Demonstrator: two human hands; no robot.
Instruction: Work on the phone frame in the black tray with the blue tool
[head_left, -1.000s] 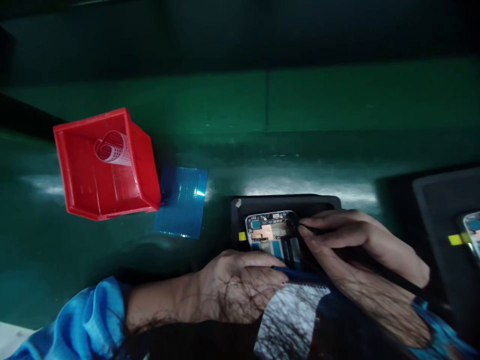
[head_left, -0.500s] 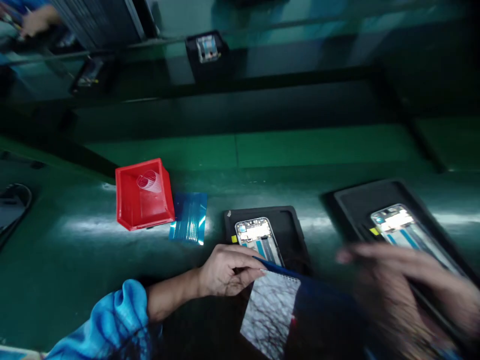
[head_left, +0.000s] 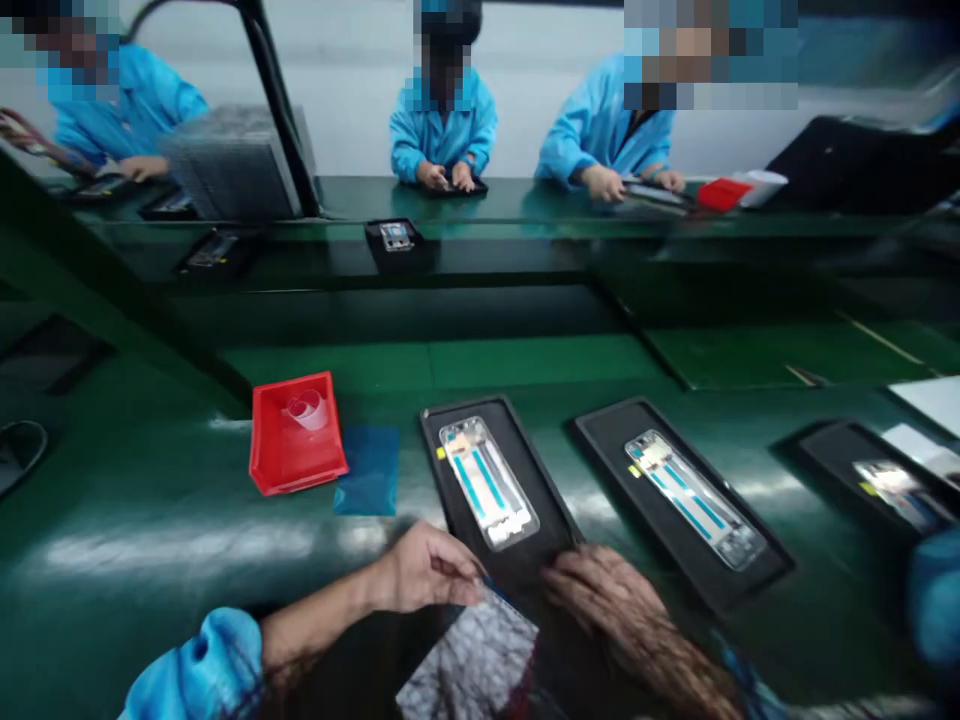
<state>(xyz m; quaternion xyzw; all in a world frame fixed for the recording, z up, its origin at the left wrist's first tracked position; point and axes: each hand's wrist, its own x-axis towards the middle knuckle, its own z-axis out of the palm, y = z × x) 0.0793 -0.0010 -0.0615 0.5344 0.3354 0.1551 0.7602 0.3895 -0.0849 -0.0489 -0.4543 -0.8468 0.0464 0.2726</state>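
- Here the left hand [head_left: 424, 568] pinches the edge of a pale sheet [head_left: 469, 665], its grip closed on it at the near edge of the bench [head_left: 150, 560].
- The right hand [head_left: 607, 600] lies flat on the near end of a black tray [head_left: 525, 555], fingers spread, grip loose and holding nothing.
- That tray carries a phone frame [head_left: 487, 483].
- A red bin [head_left: 296, 435] and blue film [head_left: 367, 485] sit to the left.

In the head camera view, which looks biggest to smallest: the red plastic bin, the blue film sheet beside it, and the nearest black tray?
1. Nearest black tray, though it lies closest to the camera.
2. Red plastic bin.
3. Blue film sheet.
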